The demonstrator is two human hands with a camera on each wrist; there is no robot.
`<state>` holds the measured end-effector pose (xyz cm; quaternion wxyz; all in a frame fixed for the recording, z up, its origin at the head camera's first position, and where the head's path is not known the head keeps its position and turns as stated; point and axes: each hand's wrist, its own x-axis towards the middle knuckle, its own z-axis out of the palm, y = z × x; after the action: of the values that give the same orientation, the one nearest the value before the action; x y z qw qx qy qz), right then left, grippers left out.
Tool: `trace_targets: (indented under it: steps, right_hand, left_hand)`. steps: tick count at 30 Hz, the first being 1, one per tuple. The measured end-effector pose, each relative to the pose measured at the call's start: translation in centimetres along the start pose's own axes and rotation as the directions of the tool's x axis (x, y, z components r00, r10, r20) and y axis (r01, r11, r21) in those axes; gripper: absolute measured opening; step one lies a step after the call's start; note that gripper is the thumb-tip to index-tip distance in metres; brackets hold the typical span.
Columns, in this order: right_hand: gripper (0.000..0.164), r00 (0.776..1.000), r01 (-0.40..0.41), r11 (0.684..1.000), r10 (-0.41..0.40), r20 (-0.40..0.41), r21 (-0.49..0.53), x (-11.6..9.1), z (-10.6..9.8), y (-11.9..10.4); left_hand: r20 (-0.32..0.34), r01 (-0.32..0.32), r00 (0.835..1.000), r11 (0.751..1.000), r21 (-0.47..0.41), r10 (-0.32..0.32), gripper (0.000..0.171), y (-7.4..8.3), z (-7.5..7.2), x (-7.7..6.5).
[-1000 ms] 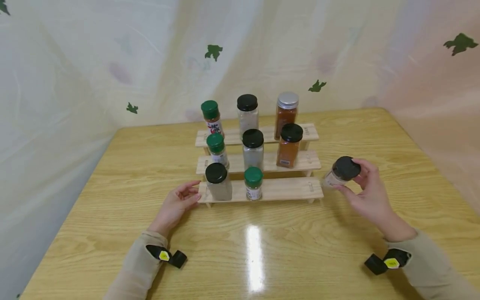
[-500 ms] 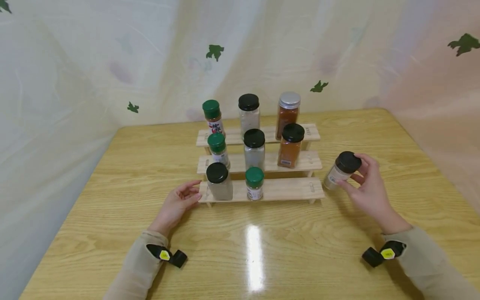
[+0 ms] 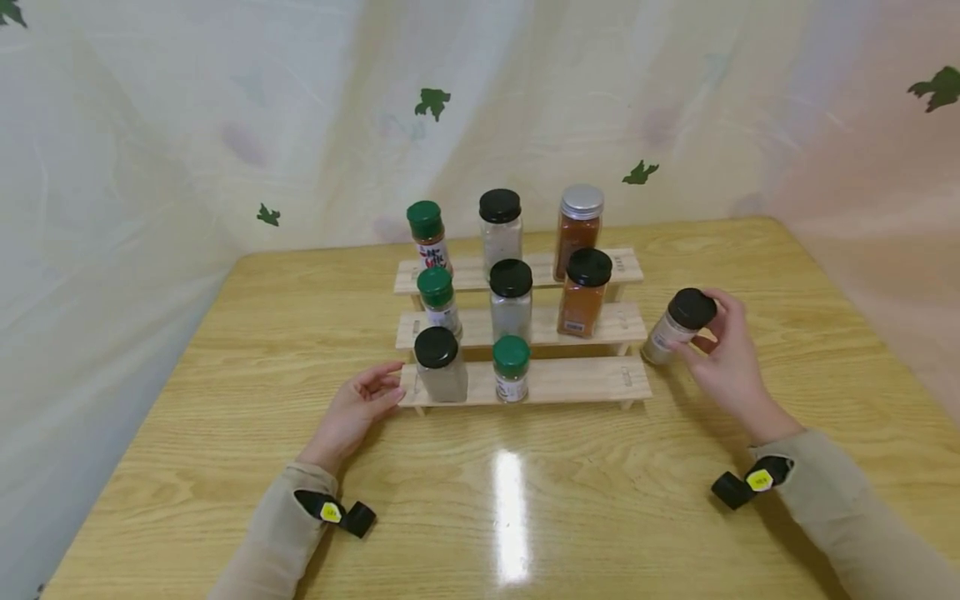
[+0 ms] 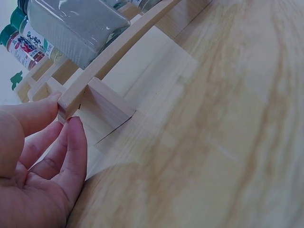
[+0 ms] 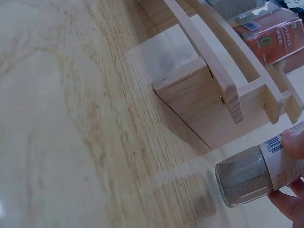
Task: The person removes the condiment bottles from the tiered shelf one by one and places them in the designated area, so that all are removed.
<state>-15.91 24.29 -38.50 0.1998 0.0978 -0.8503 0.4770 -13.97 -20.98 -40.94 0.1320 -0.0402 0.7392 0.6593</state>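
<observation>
A three-tier wooden spice rack [image 3: 573,381] stands mid-table with spice jars on its steps. My left hand [image 3: 358,412] pinches the left end of its lowest step; in the left wrist view the thumb lies over the board's end [image 4: 78,95], with fingertips beneath it. To the right of the rack, my right hand [image 3: 726,362] holds a spice jar [image 3: 670,335] with a black lid and pale label, tilted, its base toward the rack. The right wrist view shows greyish powder through the jar's glass [image 5: 243,178]; its lid is out of frame there.
The lowest step carries a black-lidded jar [image 3: 441,371] and a green-capped jar [image 3: 512,371]. Orange-filled [image 3: 583,298], clear and green-capped jars fill the upper steps. A patterned cloth [image 3: 337,125] hangs behind the table [image 3: 420,517].
The right hand has carried its jar slightly toward the back of the table and turned it so the label shows more. The left hand has stayed on the rack's end.
</observation>
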Motion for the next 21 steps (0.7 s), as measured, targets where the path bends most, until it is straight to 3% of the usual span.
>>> trace_targets:
  steps: [21]
  right_hand:
    - [0.075, 0.990, -0.114, 0.992, 0.119, 0.081, -0.061, 2.6, 0.4, 1.0]
  left_hand:
    - [-0.008, -0.009, 1.000, 1.000, 0.013, 0.009, 0.047, 0.2, 0.1, -0.2]
